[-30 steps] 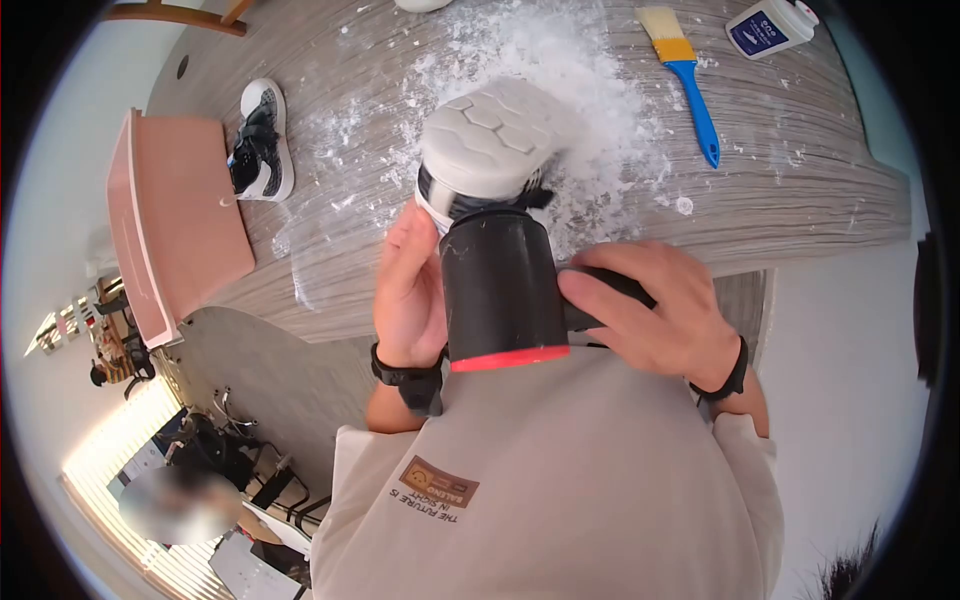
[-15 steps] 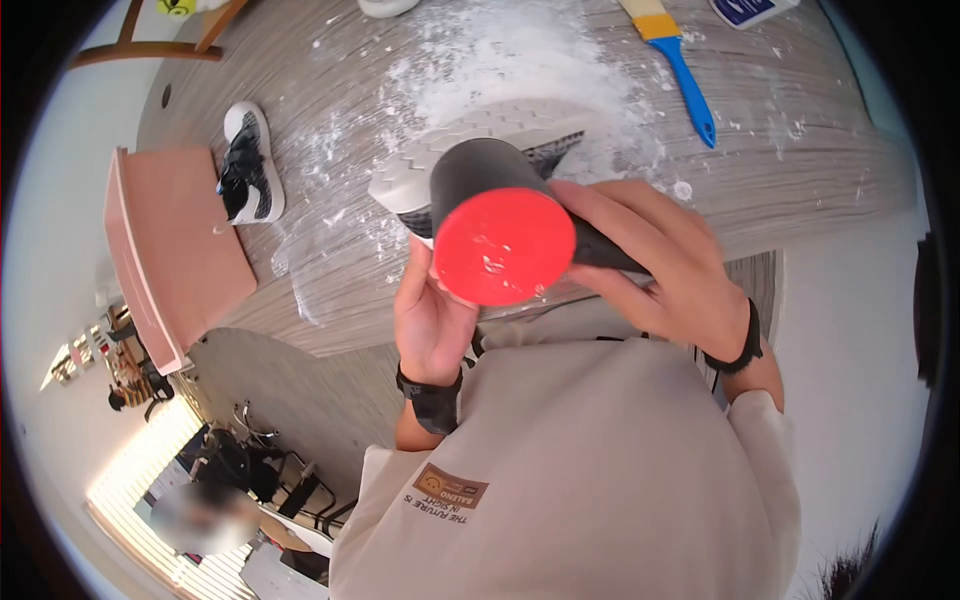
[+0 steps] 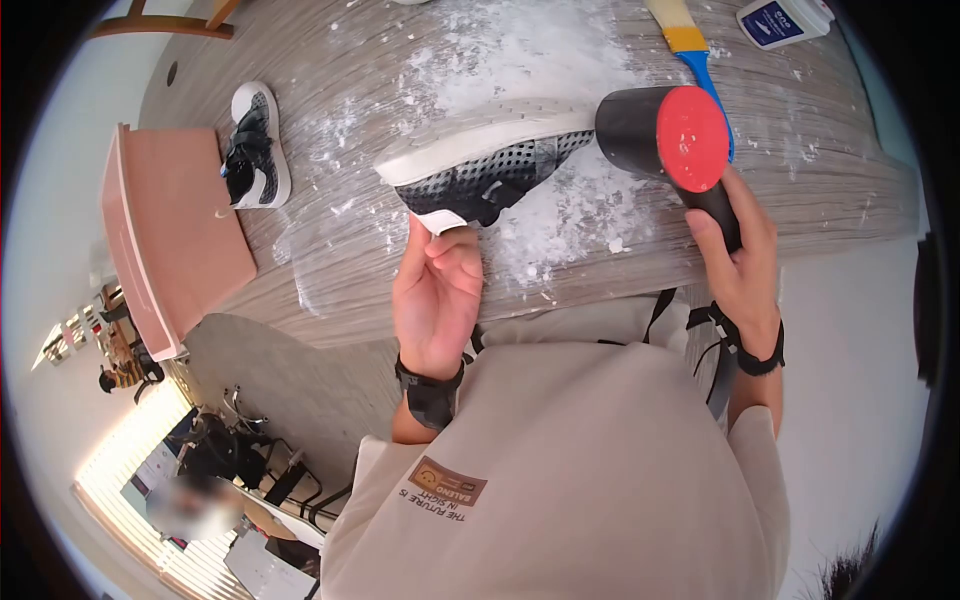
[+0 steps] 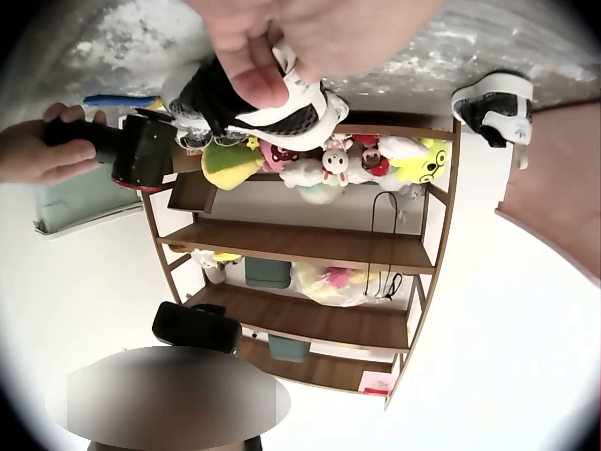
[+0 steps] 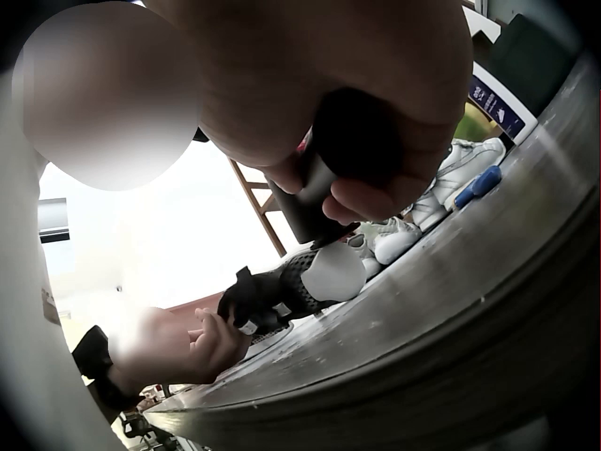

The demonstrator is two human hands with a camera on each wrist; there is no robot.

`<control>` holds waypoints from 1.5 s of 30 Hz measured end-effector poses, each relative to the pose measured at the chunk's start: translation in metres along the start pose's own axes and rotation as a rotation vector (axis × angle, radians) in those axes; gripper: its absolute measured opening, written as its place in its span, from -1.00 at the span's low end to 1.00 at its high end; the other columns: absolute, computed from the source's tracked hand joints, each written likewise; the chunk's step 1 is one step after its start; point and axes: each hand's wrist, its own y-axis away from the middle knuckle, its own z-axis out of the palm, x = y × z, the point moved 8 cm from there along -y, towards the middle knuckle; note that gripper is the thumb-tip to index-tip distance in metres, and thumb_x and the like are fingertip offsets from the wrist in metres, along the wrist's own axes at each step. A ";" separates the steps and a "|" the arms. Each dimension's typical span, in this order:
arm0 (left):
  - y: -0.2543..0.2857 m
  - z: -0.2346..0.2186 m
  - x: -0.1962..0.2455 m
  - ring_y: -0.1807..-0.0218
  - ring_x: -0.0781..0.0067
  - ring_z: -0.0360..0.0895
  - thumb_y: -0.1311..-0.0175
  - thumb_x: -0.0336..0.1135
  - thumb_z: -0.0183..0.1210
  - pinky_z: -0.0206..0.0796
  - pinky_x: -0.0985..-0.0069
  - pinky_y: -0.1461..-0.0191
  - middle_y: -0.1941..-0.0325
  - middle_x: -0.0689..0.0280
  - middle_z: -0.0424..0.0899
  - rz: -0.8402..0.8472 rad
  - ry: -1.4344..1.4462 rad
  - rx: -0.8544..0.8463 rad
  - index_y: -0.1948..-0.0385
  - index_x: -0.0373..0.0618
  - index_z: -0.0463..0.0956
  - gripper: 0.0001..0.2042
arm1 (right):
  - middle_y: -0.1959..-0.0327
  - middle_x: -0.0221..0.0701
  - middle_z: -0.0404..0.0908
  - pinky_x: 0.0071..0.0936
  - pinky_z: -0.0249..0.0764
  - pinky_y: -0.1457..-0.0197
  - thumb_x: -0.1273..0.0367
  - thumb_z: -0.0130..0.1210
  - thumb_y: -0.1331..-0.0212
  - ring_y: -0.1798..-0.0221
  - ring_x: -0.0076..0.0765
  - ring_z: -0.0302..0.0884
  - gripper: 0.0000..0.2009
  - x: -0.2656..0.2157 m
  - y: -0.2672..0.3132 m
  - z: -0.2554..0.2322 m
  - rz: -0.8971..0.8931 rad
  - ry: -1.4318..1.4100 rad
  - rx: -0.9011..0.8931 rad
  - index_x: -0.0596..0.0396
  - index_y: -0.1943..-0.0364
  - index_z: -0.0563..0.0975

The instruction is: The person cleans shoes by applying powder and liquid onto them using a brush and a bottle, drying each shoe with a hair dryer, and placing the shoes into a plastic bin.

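A black-and-white sneaker (image 3: 480, 175) is turned sole up above the table, its toe toward the right. My left hand (image 3: 437, 305) grips it by the heel, thumb and fingers around the white heel part. My right hand (image 3: 748, 265) holds a black hair dryer (image 3: 635, 130) with a shiny red rear end by its handle. The dryer's front end is right at the sneaker's toe. In the right wrist view, the dryer's barrel and the sneaker's white toe (image 5: 335, 272) overlap. A matching sneaker (image 3: 258, 150) stands on the table at the left.
White powder (image 3: 530, 60) is spread over the wood-grain table (image 3: 340, 290). Beyond the dryer lie a blue-handled brush (image 3: 697, 65) and a white bottle (image 3: 785, 22). A pink bin (image 3: 190, 220) is at the left edge. A shelf (image 4: 300, 240) with plush toys stands across the table.
The hair dryer has moved from in front of the sneaker, near the heel, to the right at its toe. The sneaker has turned from toe-away to lying crosswise, still in my left hand.
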 end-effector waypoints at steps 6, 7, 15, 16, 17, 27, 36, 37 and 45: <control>-0.002 -0.004 0.003 0.22 0.58 0.42 -0.61 -0.32 0.03 0.44 0.65 0.13 0.14 0.34 0.53 0.007 0.008 0.007 -0.01 -0.19 0.48 -0.84 | -0.06 -0.05 0.68 -0.36 0.54 -0.11 0.39 0.27 -0.32 0.00 -0.19 0.68 -0.49 0.000 -0.003 0.005 0.080 -0.032 -0.006 0.28 -0.31 0.45; -0.002 -0.003 0.003 0.22 0.58 0.42 -0.61 -0.32 0.03 0.45 0.64 0.13 0.15 0.34 0.53 0.015 0.006 0.011 0.01 -0.18 0.48 -0.84 | -0.05 -0.05 0.68 -0.36 0.54 -0.11 0.39 0.26 -0.32 0.00 -0.20 0.68 -0.49 0.002 -0.003 0.005 0.104 -0.050 -0.017 0.28 -0.32 0.45; -0.002 0.006 0.004 0.28 0.58 0.39 -0.62 -0.35 -0.01 0.39 0.64 0.20 0.09 0.31 0.55 0.047 -0.046 -0.025 -0.14 -0.23 0.42 -0.78 | -0.10 -0.05 0.64 -0.25 0.59 -0.07 0.31 0.25 -0.34 0.02 0.06 0.70 -0.46 -0.030 -0.005 0.035 -0.104 -0.095 -0.122 0.18 -0.36 0.40; -0.003 0.007 0.007 0.29 0.59 0.38 -0.63 -0.36 -0.02 0.38 0.64 0.23 0.09 0.30 0.55 0.037 -0.052 -0.040 -0.14 -0.23 0.42 -0.78 | -0.11 -0.04 0.63 -0.23 0.58 -0.07 0.31 0.25 -0.34 0.00 0.09 0.68 -0.46 -0.034 -0.005 0.040 -0.091 -0.079 -0.196 0.17 -0.36 0.40; -0.003 0.010 0.011 0.30 0.59 0.38 -0.63 -0.36 -0.03 0.36 0.64 0.25 0.08 0.30 0.55 0.035 -0.057 -0.058 -0.14 -0.22 0.42 -0.79 | -0.12 -0.03 0.62 -0.20 0.58 -0.08 0.30 0.25 -0.34 -0.02 0.12 0.66 -0.46 -0.040 -0.006 0.043 -0.084 -0.067 -0.274 0.17 -0.35 0.40; 0.002 0.071 0.038 0.62 0.62 0.45 -0.62 -0.23 -0.03 0.19 0.65 0.63 0.01 0.17 0.69 0.320 -1.322 -0.304 -0.27 -0.32 0.40 -0.62 | 0.01 -0.05 0.68 -0.36 0.53 -0.08 0.35 0.22 -0.34 0.06 -0.10 0.70 -0.49 -0.008 0.004 -0.015 -0.001 0.029 0.026 0.25 -0.33 0.44; 0.027 0.108 -0.011 0.40 0.40 0.56 -0.13 -0.38 0.46 0.39 0.51 0.39 0.19 0.23 0.66 0.704 -2.265 -0.716 0.23 -0.17 0.61 -0.77 | 0.00 -0.09 0.72 -0.40 0.55 -0.04 0.38 0.28 -0.29 0.07 -0.19 0.71 -0.51 -0.021 -0.014 -0.014 0.044 -0.036 -0.087 0.18 -0.29 0.50; 0.027 0.104 -0.016 0.40 0.36 0.57 -0.10 -0.36 0.47 0.41 0.49 0.39 0.19 0.23 0.66 0.695 -2.339 -0.727 0.26 -0.15 0.61 -0.76 | -0.02 -0.09 0.72 -0.38 0.56 -0.05 0.38 0.29 -0.28 0.06 -0.15 0.72 -0.51 -0.027 -0.017 -0.011 -0.026 0.002 -0.119 0.16 -0.29 0.51; 0.036 0.090 -0.039 0.44 0.28 0.55 -0.01 -0.30 0.48 0.41 0.37 0.41 0.25 0.30 0.55 0.926 -2.647 -0.875 0.38 -0.06 0.55 -0.75 | -0.09 -0.08 0.70 -0.31 0.57 -0.11 0.41 0.27 -0.27 -0.03 -0.04 0.73 -0.53 -0.043 -0.050 0.012 -0.105 0.110 -0.128 0.10 -0.28 0.52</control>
